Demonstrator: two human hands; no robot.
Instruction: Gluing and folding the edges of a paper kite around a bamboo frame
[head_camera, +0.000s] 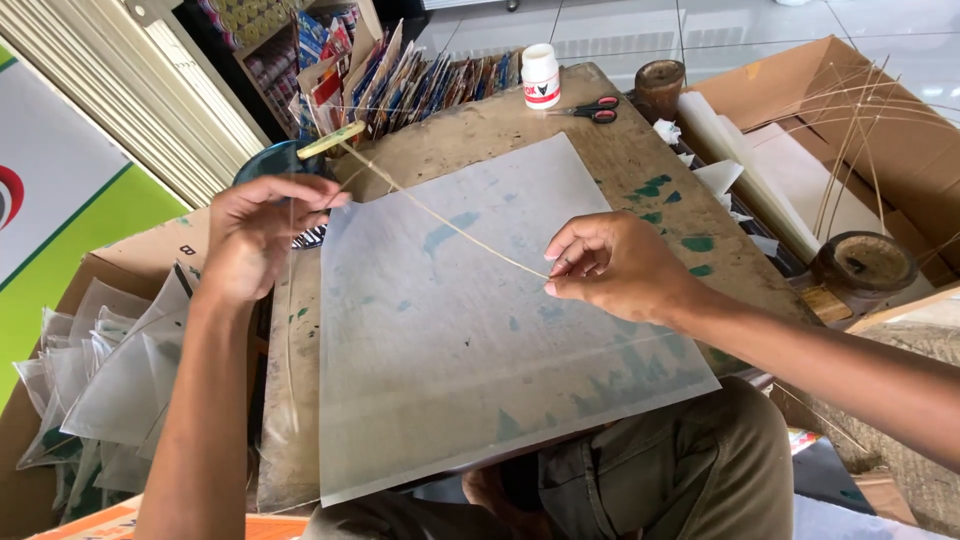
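The round dark blue object at the far left is largely covered by the left hand; its kind cannot be determined. How that hand's fingertips grip the thin pale bamboo sliver is too small to make out. The translucent white paper sheet hides most of the worn, paint-stained wooden board beneath it. Both forearms are cut off by the near edge. The brown cardboard box at the far right runs out of frame. The stack of colourful paper packets at the far edge is too crowded to distinguish individually.
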